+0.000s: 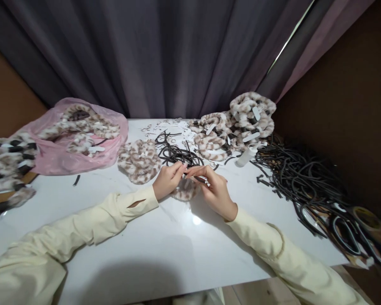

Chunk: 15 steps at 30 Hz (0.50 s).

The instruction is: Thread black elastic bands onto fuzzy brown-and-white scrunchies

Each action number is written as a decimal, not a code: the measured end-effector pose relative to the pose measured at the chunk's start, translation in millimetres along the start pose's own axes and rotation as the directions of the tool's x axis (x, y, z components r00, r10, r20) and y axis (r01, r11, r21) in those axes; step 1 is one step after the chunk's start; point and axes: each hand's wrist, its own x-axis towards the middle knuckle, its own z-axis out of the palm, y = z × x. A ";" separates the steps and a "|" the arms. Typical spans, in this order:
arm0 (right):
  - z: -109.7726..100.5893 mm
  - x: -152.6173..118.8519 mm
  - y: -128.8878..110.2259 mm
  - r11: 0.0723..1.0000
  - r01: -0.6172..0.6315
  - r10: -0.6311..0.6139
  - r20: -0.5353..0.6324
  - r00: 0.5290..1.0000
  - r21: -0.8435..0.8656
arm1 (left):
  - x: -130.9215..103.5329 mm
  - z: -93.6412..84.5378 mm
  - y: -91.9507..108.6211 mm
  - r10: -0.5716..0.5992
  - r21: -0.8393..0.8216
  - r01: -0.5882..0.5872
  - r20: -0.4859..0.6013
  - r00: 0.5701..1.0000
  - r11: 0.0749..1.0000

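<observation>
We see the right grip [218, 192] pinched on a thin black flexible tube [200, 179] just beside a fluffy white-and-brown plush ring [186, 194] over the glossy white surface [139, 241], apparently steadying the tube near the left grip [167, 181], whose closure and hold we cannot tell.

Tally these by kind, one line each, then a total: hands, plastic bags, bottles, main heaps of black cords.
Hands: 2 (left hand, right hand)
Plastic bags: 1 (pink bag)
Bottles: 1 (small bottle)
Main heaps of black cords: 2 (middle heap, right-hand heap)
Total: 6
</observation>
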 end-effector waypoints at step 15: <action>-2.7 -2.5 -5.5 0.982 -0.184 0.183 0.016 0.983 0.032 | -0.4 -2.4 -4.6 0.079 0.066 -0.079 0.006 0.997 0.995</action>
